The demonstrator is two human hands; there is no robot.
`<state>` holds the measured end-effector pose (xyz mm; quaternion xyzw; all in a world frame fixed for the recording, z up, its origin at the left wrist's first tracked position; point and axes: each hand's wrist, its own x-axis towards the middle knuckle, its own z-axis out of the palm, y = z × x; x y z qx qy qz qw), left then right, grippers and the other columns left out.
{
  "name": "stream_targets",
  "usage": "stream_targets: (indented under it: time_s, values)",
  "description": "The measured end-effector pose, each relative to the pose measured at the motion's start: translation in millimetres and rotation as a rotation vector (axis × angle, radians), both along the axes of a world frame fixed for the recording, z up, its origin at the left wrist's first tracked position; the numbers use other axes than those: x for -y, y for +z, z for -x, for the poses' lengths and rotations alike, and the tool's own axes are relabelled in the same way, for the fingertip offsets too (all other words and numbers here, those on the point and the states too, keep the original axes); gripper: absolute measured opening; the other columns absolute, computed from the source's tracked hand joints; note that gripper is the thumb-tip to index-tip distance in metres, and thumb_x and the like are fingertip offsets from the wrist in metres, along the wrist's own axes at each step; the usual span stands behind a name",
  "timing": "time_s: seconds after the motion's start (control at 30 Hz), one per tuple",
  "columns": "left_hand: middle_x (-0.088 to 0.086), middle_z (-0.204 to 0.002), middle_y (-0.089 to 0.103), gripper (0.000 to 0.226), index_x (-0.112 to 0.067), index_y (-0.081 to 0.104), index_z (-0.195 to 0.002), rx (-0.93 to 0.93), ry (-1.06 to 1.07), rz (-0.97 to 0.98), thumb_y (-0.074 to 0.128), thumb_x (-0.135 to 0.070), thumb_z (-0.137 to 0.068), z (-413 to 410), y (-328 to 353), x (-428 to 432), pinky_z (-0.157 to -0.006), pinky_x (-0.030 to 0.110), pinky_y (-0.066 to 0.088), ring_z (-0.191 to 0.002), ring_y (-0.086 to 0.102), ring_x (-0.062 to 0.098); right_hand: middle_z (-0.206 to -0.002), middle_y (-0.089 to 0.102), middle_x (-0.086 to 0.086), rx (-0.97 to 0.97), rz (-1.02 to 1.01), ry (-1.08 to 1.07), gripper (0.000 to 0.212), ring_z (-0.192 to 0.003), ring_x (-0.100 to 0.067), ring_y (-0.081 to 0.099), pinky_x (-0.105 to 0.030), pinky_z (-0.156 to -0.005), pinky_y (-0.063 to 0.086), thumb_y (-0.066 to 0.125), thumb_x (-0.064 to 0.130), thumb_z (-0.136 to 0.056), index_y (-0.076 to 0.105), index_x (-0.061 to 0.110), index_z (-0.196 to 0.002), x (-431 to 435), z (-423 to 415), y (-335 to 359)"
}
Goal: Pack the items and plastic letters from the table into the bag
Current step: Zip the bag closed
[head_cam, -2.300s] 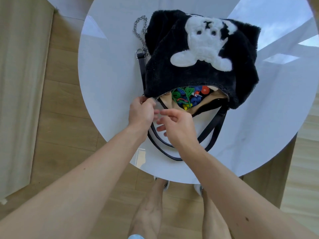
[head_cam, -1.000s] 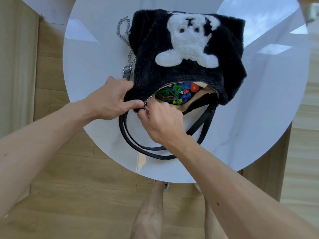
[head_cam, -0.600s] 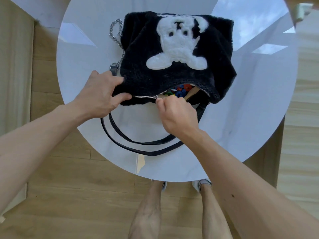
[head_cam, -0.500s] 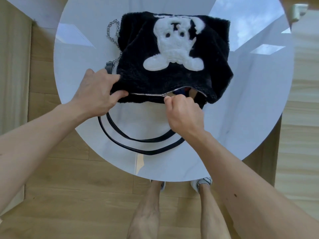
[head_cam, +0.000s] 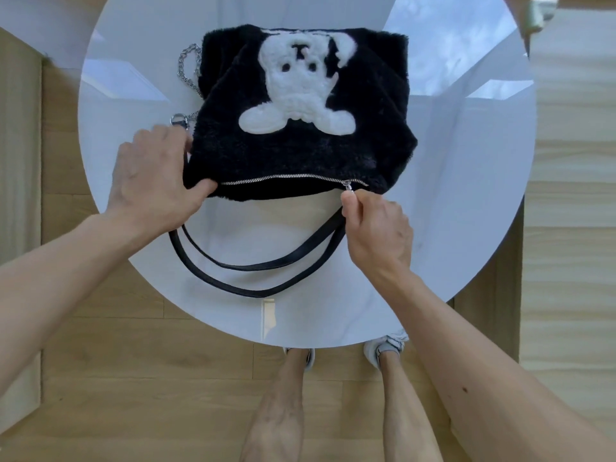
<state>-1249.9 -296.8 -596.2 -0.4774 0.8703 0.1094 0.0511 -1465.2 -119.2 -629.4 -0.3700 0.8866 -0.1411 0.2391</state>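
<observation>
Left hand (head_cam: 156, 181) grips bag (head_cam: 300, 151) corner | right hand (head_cam: 376, 225) pinches zip pull (head_cam: 348, 186) near bag's right end | risk: fur (head_cam: 283, 194) may snag it (last teeth unclosed)

I'm getting bright, even daylight. The glossy round white tabletop (head_cam: 466, 228) mirrors blue sky and window frames at its far right, with paler glare patches far left, and shadows on it are faint. The black furry bag (head_cam: 300, 155) reads almost solid dark. Its small silver zipper pull (head_cam: 347, 185) glints. Everything looks slightly soft, and the wide lens stretches the pale wooden floor (head_cam: 133, 361) towards the corners.
</observation>
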Motion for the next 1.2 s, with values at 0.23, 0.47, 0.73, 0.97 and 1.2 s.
stream_targets:
  time_s: [0.23,0.47,0.73,0.97,1.2]
  values:
    - [0.007,-0.105,0.055,0.036,-0.013,0.06,-0.108,-0.261,-0.383,-0.039,0.071,-0.028,-0.077,85.5,-2.5,-51.6,-0.081,0.042,0.043,-0.097,0.05,0.027,-0.063,0.046,0.007,0.19,0.16,-0.007,0.021,-0.062,-0.017,0.044,-0.035,-0.056,0.036,0.054,0.027,-0.092,0.043,0.023,-0.074,-13.9,8.0,-2.5]
    - [0.008,-0.11,0.056,0.039,-0.013,0.057,-0.113,-0.18,-0.37,0.021,0.073,-0.024,-0.079,135.1,-39.3,-62.4,-0.079,0.038,0.041,-0.099,0.051,0.028,-0.124,0.056,0.01,0.607,0.257,-0.435,0.055,-0.113,-0.006,0.054,-0.023,-0.088,0.046,0.073,0.02,-0.084,0.042,0.025,-0.129,-4.4,41.5,-17.4]
    - [0.008,-0.104,0.063,0.031,-0.01,0.061,-0.11,-0.159,-0.4,0.016,0.067,0.0,-0.081,136.4,-40.5,-49.0,-0.078,0.039,0.039,-0.094,0.055,0.029,-0.065,0.054,0.006,0.705,0.215,-0.162,0.014,-0.064,-0.015,0.051,-0.03,-0.065,0.042,0.059,0.007,-0.084,0.054,0.017,-0.075,12.5,83.0,-15.2]
    - [0.005,-0.093,0.06,0.021,-0.011,0.07,-0.101,-0.114,-0.424,0.003,0.058,0.001,-0.088,137.2,-40.4,-40.3,-0.08,0.035,0.034,-0.095,0.054,0.028,-0.061,0.034,0.003,0.615,-0.122,0.134,0.024,-0.048,-0.01,0.033,-0.016,-0.044,0.029,0.049,0.011,-0.087,0.037,0.016,-0.067,19.0,111.7,9.1]
    - [0.004,-0.095,0.049,0.011,-0.013,0.065,-0.094,-0.069,-0.449,0.009,0.062,-0.019,-0.085,139.9,-36.5,-40.1,-0.083,0.038,0.038,-0.098,0.051,0.027,-0.093,0.065,-0.002,0.223,-0.1,0.024,0.023,-0.087,-0.026,0.061,-0.041,-0.08,0.052,0.057,0.029,-0.086,0.055,0.021,-0.107,5.4,101.7,-13.7]
